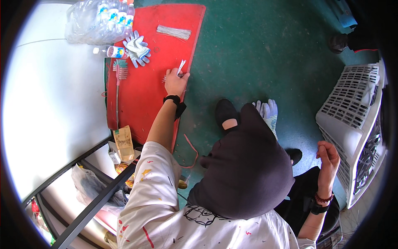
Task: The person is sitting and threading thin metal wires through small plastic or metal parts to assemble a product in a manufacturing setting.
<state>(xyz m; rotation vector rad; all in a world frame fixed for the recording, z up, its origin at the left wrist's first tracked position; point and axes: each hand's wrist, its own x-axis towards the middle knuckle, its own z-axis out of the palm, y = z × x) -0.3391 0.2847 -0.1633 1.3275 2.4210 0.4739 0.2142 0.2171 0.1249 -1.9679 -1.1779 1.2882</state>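
My left hand (175,84) reaches onto the red mat (143,95), its fingers closed around a small bundle of thin white strips (181,67). More thin strands show at the left of its fingers. Farther up the mat lies a larger bundle of thin silvery wires (173,32). Off to the right, my right hand (328,155) is raised beside a white plastic basket (348,99). Its fingers are loosely bent and I see nothing in them. A grey-white glove (269,113) shows next to my dark-clothed knee.
Wrapped plastic bottles (101,20), a single bottle (110,52), a pair of gloves (137,47) and a long-handled brush (120,72) are at the mat's left. A black metal frame (95,203) stands by my left arm. A pinkish strip (192,153) lies on the green floor.
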